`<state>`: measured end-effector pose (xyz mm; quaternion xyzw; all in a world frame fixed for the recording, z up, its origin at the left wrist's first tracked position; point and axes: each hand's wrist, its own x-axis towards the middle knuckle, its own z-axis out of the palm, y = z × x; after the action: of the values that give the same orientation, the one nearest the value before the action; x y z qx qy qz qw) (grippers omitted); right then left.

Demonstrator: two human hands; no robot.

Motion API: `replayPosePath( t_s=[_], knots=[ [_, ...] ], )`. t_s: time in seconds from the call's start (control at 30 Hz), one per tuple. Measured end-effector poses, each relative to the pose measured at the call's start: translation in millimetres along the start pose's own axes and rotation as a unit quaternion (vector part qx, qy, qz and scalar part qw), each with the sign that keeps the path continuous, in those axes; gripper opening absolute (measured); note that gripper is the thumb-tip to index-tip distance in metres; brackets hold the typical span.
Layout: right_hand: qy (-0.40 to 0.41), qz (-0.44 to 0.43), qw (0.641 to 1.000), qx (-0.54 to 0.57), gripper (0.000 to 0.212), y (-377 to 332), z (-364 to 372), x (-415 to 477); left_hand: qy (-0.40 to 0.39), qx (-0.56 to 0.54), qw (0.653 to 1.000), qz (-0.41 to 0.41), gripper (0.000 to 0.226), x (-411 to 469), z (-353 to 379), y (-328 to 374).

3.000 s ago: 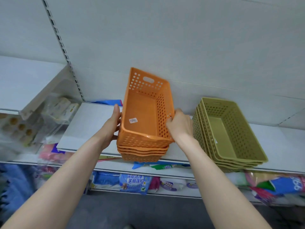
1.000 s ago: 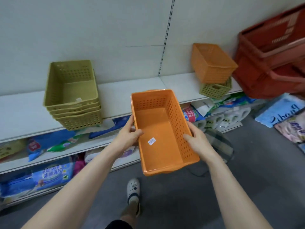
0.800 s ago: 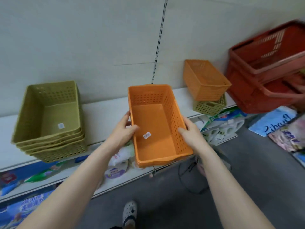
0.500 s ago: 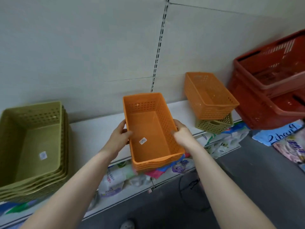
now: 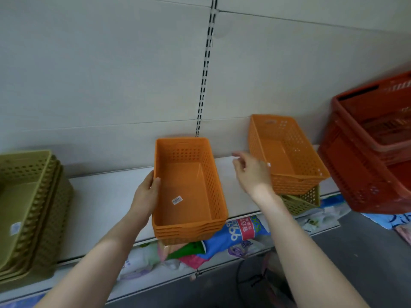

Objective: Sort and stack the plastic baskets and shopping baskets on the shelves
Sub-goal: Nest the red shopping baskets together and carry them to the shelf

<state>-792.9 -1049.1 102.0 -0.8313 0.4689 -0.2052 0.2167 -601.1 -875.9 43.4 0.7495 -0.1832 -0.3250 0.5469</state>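
Note:
A stack of nested orange baskets (image 5: 189, 192) rests on the white shelf (image 5: 106, 196), its front end jutting over the edge. My left hand (image 5: 146, 192) grips its left rim. My right hand (image 5: 251, 172) hovers open between that stack and a single orange basket (image 5: 287, 152), which sits tilted on top of an olive-green basket (image 5: 304, 200). A stack of olive-green baskets (image 5: 29, 210) stands at the far left of the shelf. Red shopping baskets (image 5: 373, 147) are stacked at the right.
The lower shelf (image 5: 222, 263) holds packaged goods, among them a blue and red pack (image 5: 242, 230). A slotted upright (image 5: 205, 67) runs up the grey back panel. Grey floor lies at the bottom right.
The orange stack was carried from beside the green stack to this spot on the shelf. My right hand has let go of its right rim and moved right, towards the single orange basket.

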Motion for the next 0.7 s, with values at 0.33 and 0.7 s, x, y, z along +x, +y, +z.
replayPosePath(
  t_s=[0.33,0.7],
  knots=[
    [0.026,0.214,0.950,-0.228,0.037,113,-93,65,0.080,0.002,0.997,0.001,0.030,-2,22,-2],
    [0.043,0.099,0.993,-0.057,0.039,64,-98,21,0.052,-0.004,0.999,0.015,0.034,-20,15,6]
  ],
)
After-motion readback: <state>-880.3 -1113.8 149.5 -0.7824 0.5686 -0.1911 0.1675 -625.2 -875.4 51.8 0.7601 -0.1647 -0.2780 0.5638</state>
